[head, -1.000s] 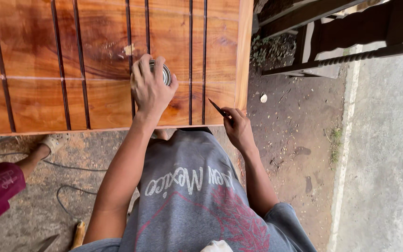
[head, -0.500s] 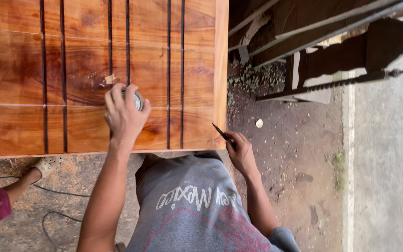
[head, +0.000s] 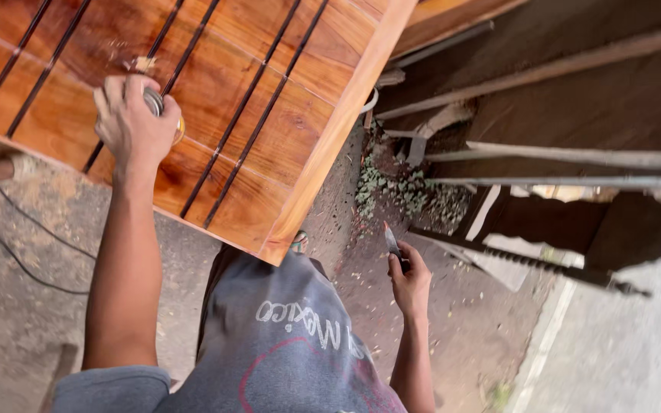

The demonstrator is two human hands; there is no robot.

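The left hand (head: 128, 118) is wrapped around a small round can (head: 154, 103) and holds it on the wooden panel (head: 269, 130). The right hand (head: 409, 277) pinches a thin blade (head: 392, 241) down beside the panel's edge. This looks like patching work. Next, the blade needs to reach the can.
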